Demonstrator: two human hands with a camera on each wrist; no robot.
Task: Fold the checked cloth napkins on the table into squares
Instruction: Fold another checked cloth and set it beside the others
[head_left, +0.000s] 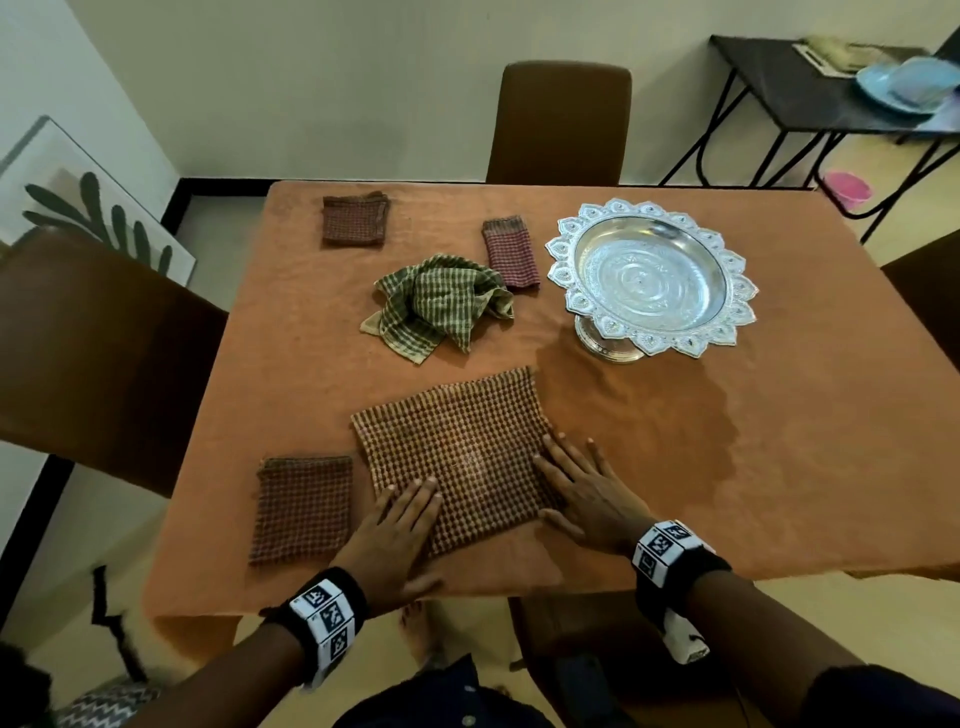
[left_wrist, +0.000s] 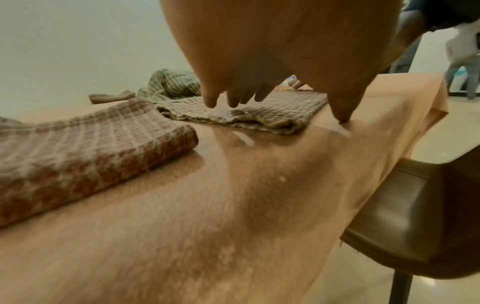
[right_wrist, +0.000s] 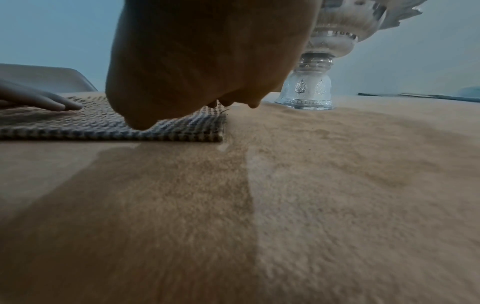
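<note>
A brown checked napkin lies flat near the table's front edge, folded to a large rectangle. My left hand presses flat on its near left corner, fingers straight. My right hand presses flat on its right edge. The wrist views show the same napkin under straight fingers. A folded brown square napkin lies to its left. A crumpled green checked napkin sits mid-table. Behind it lie a small brown folded napkin and a narrow reddish folded one.
An ornate silver pedestal bowl stands on the orange tablecloth to the right. Brown chairs stand at the far side, the left and under the front edge. A black side table is at back right.
</note>
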